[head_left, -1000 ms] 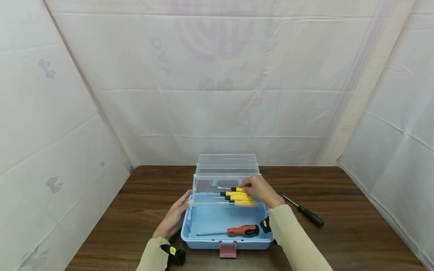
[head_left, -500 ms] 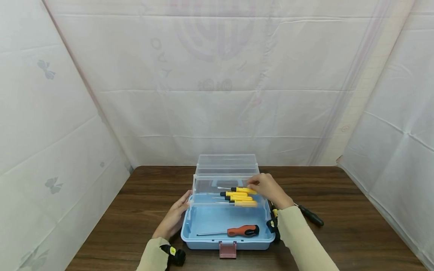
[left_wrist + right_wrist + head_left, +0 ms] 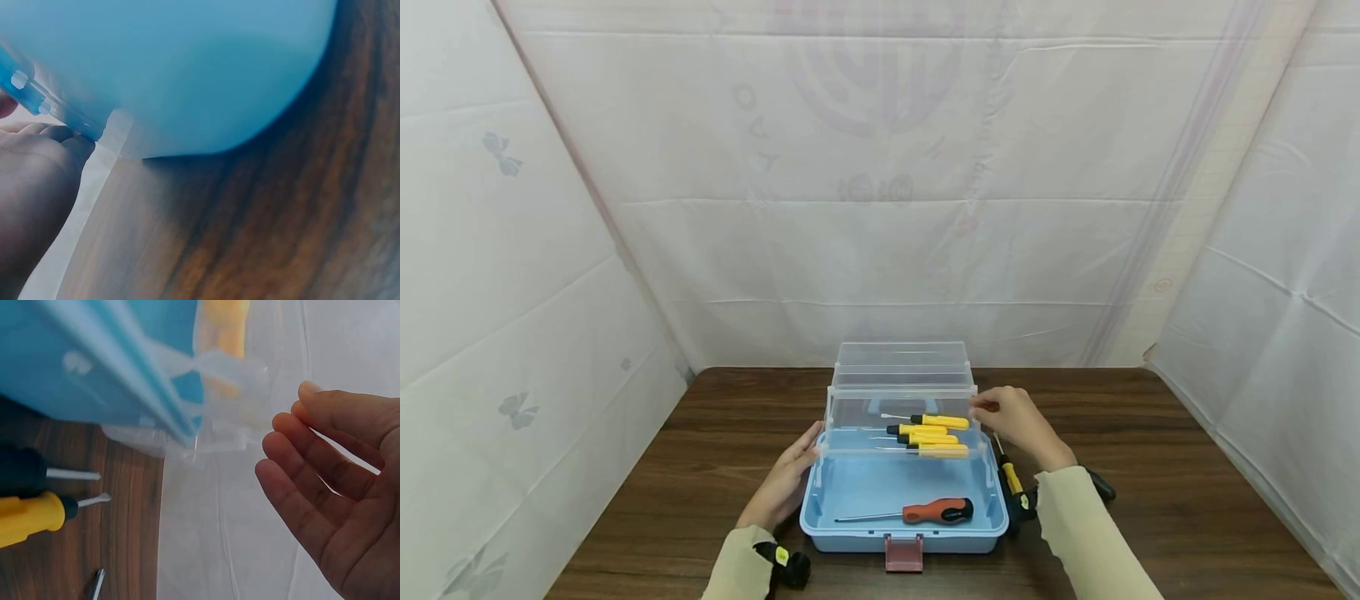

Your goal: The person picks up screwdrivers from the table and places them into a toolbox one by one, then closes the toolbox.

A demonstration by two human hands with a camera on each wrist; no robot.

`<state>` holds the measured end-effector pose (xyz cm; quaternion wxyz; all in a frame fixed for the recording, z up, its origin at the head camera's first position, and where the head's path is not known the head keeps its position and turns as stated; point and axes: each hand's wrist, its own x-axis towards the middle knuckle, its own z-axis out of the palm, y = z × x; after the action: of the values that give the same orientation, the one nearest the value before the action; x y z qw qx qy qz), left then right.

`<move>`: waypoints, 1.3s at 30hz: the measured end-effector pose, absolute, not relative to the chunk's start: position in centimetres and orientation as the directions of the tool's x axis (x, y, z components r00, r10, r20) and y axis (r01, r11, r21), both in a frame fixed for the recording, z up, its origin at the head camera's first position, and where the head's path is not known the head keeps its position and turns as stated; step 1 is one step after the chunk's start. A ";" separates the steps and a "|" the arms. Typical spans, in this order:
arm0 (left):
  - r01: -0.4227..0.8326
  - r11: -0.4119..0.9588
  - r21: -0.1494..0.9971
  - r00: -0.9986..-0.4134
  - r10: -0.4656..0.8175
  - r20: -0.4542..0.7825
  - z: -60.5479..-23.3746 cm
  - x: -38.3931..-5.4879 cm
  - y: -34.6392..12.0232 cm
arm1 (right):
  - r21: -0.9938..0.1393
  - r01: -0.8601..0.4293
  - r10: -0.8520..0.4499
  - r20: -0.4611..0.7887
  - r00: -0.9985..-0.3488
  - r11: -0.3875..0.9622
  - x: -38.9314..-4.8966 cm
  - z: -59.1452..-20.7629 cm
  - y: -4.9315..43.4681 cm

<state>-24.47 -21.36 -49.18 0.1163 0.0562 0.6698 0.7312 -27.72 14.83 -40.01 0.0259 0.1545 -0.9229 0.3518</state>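
Note:
My left hand (image 3: 786,483) rests against the left side of the blue toolbox (image 3: 902,543), fingers straight, thumb by the rim. Several yellow screwdrivers with black collars lie side by side in its raised clear tray (image 3: 842,410); the rearmost yellow screwdriver (image 3: 951,422) is closest to my right hand. An orange-and-black screwdriver (image 3: 937,511) lies along the front of the box floor. Just beyond the tray's right edge hovers my right hand (image 3: 1015,423), nothing between its fingers (image 3: 300,506) in the right wrist view.
Right of the box, a yellow screwdriver (image 3: 1012,477) lies on the wooden table (image 3: 1150,533) with a dark-handled one (image 3: 19,472) beside it. My right forearm partly covers another black-handled screwdriver (image 3: 1102,487). The clear lid (image 3: 902,354) stands raised behind; a pink latch (image 3: 903,553) hangs in front.
My right hand has let go of the rearmost yellow screwdriver and drawn away to the right. That screwdriver stays in the tray. My left hand has not moved.

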 end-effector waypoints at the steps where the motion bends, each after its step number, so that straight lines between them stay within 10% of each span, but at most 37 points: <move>1: -0.096 -0.076 0.992 -0.967 0.245 -0.075 -49.2 -24.5 -21.4 | -0.644 -0.294 -0.258 0.153 -0.954 0.706 -27.7 -40.1 15.0; 39: -0.105 -0.082 0.991 -0.967 0.242 -0.082 -48.9 -24.4 -21.4 | -0.634 -0.034 -0.150 -0.130 -0.980 0.773 -26.2 -45.7 19.1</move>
<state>-24.36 -21.37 -48.91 0.1181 0.0516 0.6673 0.7336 -26.23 19.06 -45.65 -0.0869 0.0489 -0.9375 0.3334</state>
